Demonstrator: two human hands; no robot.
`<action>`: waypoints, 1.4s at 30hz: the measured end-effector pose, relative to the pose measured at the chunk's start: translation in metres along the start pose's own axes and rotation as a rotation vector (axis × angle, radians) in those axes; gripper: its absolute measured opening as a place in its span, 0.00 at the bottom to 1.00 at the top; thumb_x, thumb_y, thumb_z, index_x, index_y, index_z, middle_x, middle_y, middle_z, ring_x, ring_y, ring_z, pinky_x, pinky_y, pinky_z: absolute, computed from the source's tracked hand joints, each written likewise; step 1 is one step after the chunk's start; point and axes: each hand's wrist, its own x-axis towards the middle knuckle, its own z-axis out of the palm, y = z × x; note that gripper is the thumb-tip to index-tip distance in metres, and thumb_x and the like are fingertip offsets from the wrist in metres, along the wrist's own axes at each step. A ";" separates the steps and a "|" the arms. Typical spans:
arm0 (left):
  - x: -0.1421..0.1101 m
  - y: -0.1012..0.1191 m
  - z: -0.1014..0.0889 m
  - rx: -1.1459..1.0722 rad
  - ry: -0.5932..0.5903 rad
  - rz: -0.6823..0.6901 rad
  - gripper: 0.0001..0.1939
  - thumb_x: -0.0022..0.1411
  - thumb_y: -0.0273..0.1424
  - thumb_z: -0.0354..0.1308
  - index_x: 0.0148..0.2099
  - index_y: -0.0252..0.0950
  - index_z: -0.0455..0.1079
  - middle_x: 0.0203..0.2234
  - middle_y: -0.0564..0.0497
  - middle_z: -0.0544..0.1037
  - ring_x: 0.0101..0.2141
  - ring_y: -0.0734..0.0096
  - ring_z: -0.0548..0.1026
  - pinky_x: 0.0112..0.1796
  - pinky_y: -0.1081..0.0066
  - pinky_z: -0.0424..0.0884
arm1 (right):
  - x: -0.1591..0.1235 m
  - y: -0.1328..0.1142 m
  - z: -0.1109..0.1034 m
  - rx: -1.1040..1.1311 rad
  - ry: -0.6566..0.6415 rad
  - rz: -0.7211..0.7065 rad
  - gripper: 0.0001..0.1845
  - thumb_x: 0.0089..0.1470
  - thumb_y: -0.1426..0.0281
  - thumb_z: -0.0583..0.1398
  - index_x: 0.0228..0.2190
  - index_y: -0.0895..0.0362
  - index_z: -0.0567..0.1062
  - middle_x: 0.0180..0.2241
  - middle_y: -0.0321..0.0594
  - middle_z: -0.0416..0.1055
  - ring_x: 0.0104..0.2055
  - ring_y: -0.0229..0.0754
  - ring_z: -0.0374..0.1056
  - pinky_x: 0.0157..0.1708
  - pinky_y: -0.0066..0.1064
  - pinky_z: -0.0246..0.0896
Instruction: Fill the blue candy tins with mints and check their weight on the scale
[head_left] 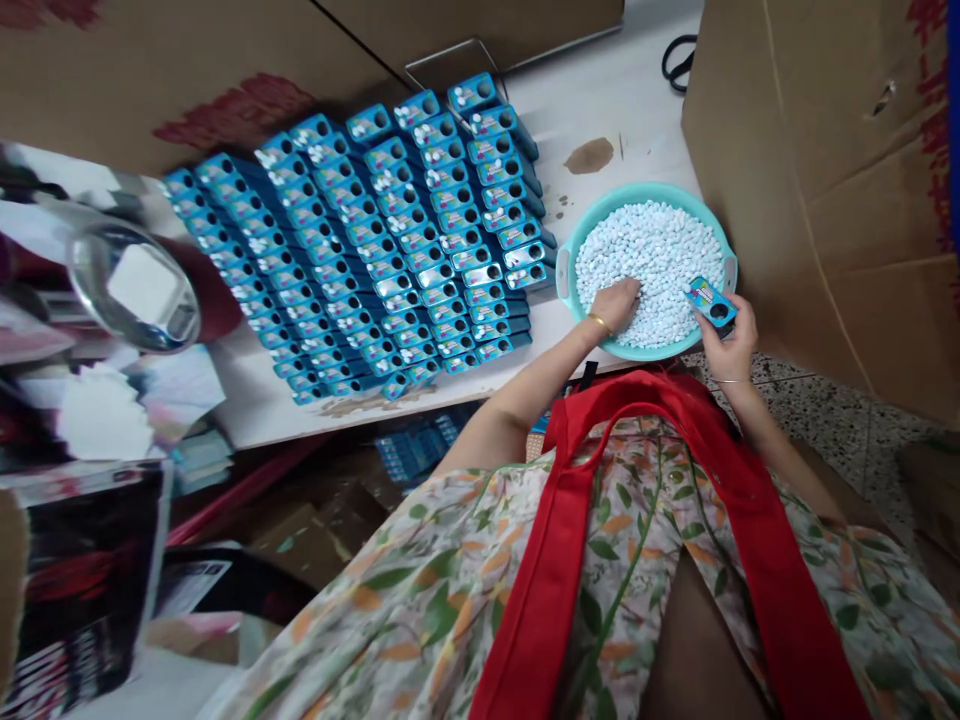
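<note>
A turquoise basin (571, 262) with two handles holds a heap of small white pellets (660, 240). My left hand (616, 304) reaches over its near left rim, fingers curled together with their tips in the pellets; whatever they grip is hidden. At the basin's right rim my right hand (731, 340) is closed around a small blue box (711, 306) with a dark round hole in its top, tilted over the pellets. To the left stand several rows of matching blue boxes (457, 222), some with white pellets on their tops.
The white table (634, 100) carries brown stains (589, 156). Large cardboard cartons (810, 200) stand on the right and along the back. Black scissor handles (679, 64) lie beside the right carton. A round metal bowl (135, 285) and stacked papers are at the left.
</note>
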 end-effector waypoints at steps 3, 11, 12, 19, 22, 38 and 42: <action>0.009 0.000 0.007 -0.056 0.021 0.036 0.18 0.69 0.31 0.46 0.58 0.35 0.64 0.54 0.40 0.73 0.51 0.56 0.73 0.46 0.64 0.67 | -0.004 0.002 0.001 0.029 0.008 0.041 0.25 0.57 0.54 0.62 0.50 0.55 0.68 0.46 0.46 0.71 0.49 0.50 0.70 0.52 0.46 0.66; -0.030 -0.039 -0.048 -0.212 0.090 0.217 0.20 0.67 0.39 0.51 0.56 0.32 0.66 0.41 0.43 0.78 0.39 0.62 0.74 0.41 0.67 0.67 | 0.002 0.008 0.002 0.031 0.011 0.002 0.26 0.56 0.55 0.63 0.50 0.57 0.67 0.47 0.48 0.71 0.50 0.51 0.69 0.53 0.46 0.65; -0.036 -0.040 -0.059 -0.207 0.114 0.258 0.20 0.67 0.39 0.51 0.56 0.32 0.66 0.41 0.44 0.77 0.38 0.63 0.74 0.41 0.67 0.68 | 0.004 0.007 0.004 0.020 -0.001 -0.005 0.26 0.57 0.55 0.62 0.51 0.57 0.67 0.47 0.48 0.70 0.50 0.51 0.69 0.53 0.47 0.65; -0.068 -0.011 -0.138 0.009 0.111 0.444 0.19 0.69 0.39 0.49 0.54 0.32 0.68 0.43 0.43 0.77 0.41 0.62 0.76 0.40 0.67 0.68 | 0.017 0.001 0.024 -0.028 -0.127 -0.128 0.21 0.60 0.62 0.57 0.52 0.56 0.66 0.49 0.50 0.69 0.53 0.53 0.67 0.55 0.49 0.64; -0.072 0.015 -0.161 0.185 0.026 0.414 0.16 0.68 0.35 0.50 0.53 0.34 0.69 0.45 0.43 0.77 0.42 0.60 0.77 0.37 0.67 0.67 | 0.021 -0.001 0.033 -0.034 -0.155 -0.192 0.20 0.59 0.66 0.56 0.53 0.56 0.66 0.50 0.50 0.69 0.54 0.53 0.66 0.55 0.48 0.65; -0.084 0.006 -0.147 0.336 0.054 0.076 0.14 0.70 0.32 0.48 0.53 0.33 0.68 0.46 0.39 0.75 0.44 0.54 0.77 0.39 0.62 0.70 | 0.012 0.000 0.025 0.020 -0.102 -0.148 0.21 0.63 0.57 0.57 0.53 0.54 0.65 0.49 0.49 0.70 0.54 0.51 0.68 0.55 0.49 0.65; -0.055 -0.023 -0.074 0.168 -0.120 -0.076 0.14 0.69 0.28 0.46 0.52 0.31 0.67 0.49 0.35 0.74 0.47 0.51 0.76 0.42 0.61 0.69 | 0.006 0.000 0.008 0.004 -0.023 -0.075 0.23 0.61 0.55 0.59 0.52 0.55 0.66 0.47 0.47 0.70 0.51 0.50 0.69 0.54 0.47 0.66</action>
